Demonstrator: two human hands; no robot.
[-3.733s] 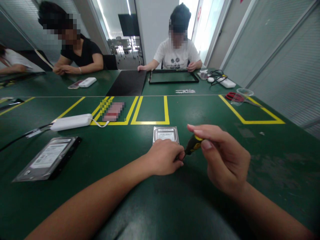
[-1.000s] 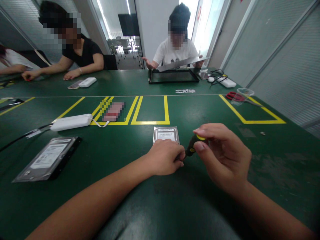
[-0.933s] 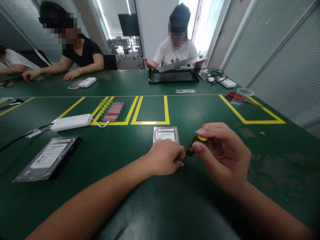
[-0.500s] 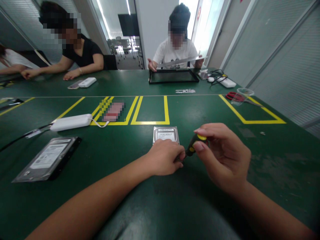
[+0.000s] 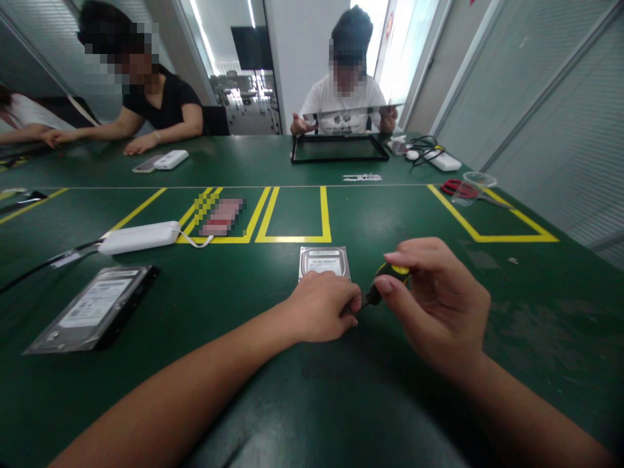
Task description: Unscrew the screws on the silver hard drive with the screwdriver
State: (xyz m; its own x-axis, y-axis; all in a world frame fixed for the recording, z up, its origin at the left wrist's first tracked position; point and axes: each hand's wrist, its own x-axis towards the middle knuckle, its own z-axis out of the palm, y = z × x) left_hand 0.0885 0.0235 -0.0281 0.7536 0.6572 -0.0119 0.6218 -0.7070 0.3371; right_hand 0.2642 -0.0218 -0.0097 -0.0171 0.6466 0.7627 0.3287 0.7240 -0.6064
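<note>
A small silver hard drive (image 5: 324, 260) with a white label lies flat on the green table, its near part covered by my left hand (image 5: 325, 305). The fingers of that hand curl down over the drive's near right side, closed on it. Between thumb and fingertips, my right hand (image 5: 433, 299) grips a short black-and-yellow screwdriver (image 5: 391, 275). Its thin shaft slants down and left to the curled fingers of my left hand. The tip is hidden there, so I cannot tell what it touches.
A larger hard drive (image 5: 97, 309) in a clear bag lies left, near a white power strip (image 5: 140, 238) and a phone (image 5: 223, 217). Yellow tape (image 5: 292, 239) marks the table. Red-handled scissors (image 5: 461, 189) and a clear cup (image 5: 479, 180) stand right. Opposite, a person holds a sheet over a black frame (image 5: 340, 160).
My right hand and the screwdriver have shifted slightly right, showing more of the shaft. My left hand stays put. The person opposite has tilted the sheet.
</note>
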